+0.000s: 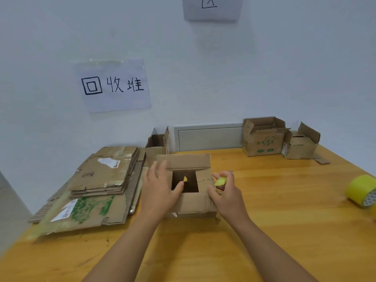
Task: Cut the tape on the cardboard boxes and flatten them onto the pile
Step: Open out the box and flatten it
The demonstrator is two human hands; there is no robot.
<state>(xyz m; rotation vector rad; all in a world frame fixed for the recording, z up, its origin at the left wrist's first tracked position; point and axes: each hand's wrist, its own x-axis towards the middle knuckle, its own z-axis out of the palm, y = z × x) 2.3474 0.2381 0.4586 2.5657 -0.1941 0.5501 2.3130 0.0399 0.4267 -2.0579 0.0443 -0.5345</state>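
— On the wooden table (264, 200), right in front of the person, what's the box doing?

— That cardboard box (190, 186) is open on top, its flaps folded out, with a dark square gap in the middle. It looks already cut free, though I cannot make out any tape on it.

— And the hands?

— The left hand (160, 186) lies on the box's left flap, fingers straight and slightly spread, thumb reaching toward the opening. The right hand (225, 192) sits at the box's right edge, fingers curled round a small yellow-green cutter (220, 181); the blur hides its blade.

— How much is done?

— A good share, I'd judge. Just left of the box lies the pile (97, 186) of flattened cardboard, several sheets deep, beneath a paper sign (114, 85) on the wall.

— What's left?

— This box needs pressing flat and moving onto the pile. Two open boxes (263, 137) (301, 142) wait at the far right, against the wall, and another one (158, 141) stands behind the pile. A yellow tape roll (363, 191) lies at the right edge, well apart from the work
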